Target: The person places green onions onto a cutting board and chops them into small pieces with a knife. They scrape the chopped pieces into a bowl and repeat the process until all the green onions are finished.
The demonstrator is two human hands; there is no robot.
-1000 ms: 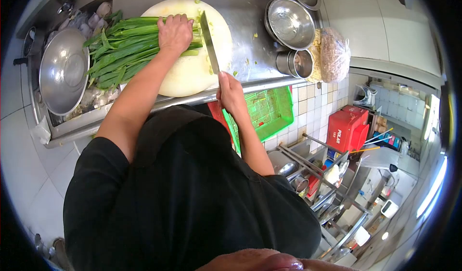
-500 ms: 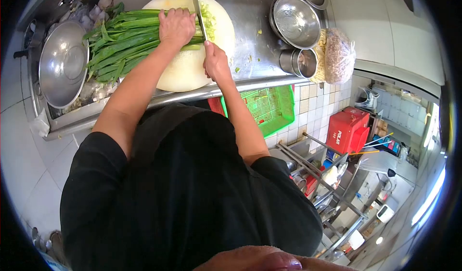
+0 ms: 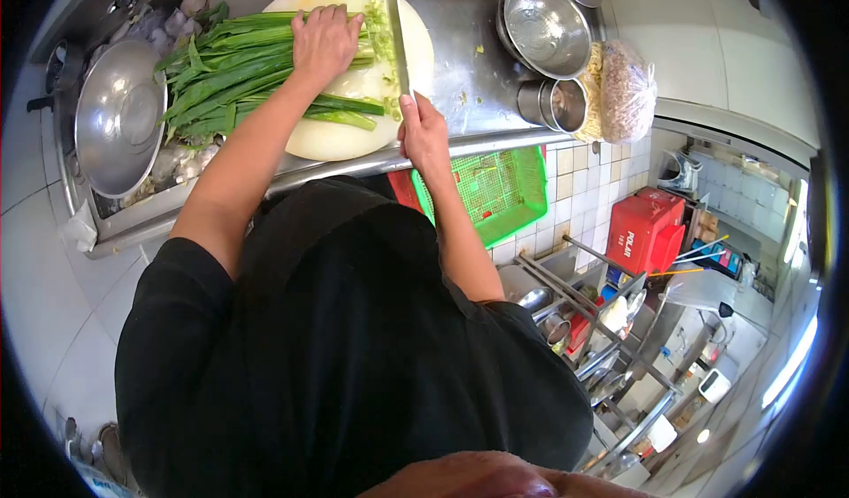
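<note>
A bunch of green onions (image 3: 239, 65) lies across the round white cutting board (image 3: 323, 140), its leafy ends past the left edge. My left hand (image 3: 325, 49) rests on top of the stalks near their cut ends, fingers bent over them. In my right hand (image 3: 424, 134) is the handle of a kitchen knife (image 3: 399, 42). The blade stands on the board's right part, a little apart from the bunch. Chopped green onion (image 3: 380, 34) is scattered between the stalk ends and the blade. A few stalks lie loose nearer the board's front.
A metal colander (image 3: 121, 118) leans over the sink at left. Steel bowls (image 3: 546, 29), a steel pot (image 3: 553, 106) and a filled plastic bag (image 3: 626, 91) stand at right. Below the counter's front edge is a green basket (image 3: 531, 206). Green scraps dot the steel counter (image 3: 460, 65).
My right hand and the knife have moved right, away from the stalk ends. My left hand still lies on the bunch. Some front stalks now stick out farther right.
</note>
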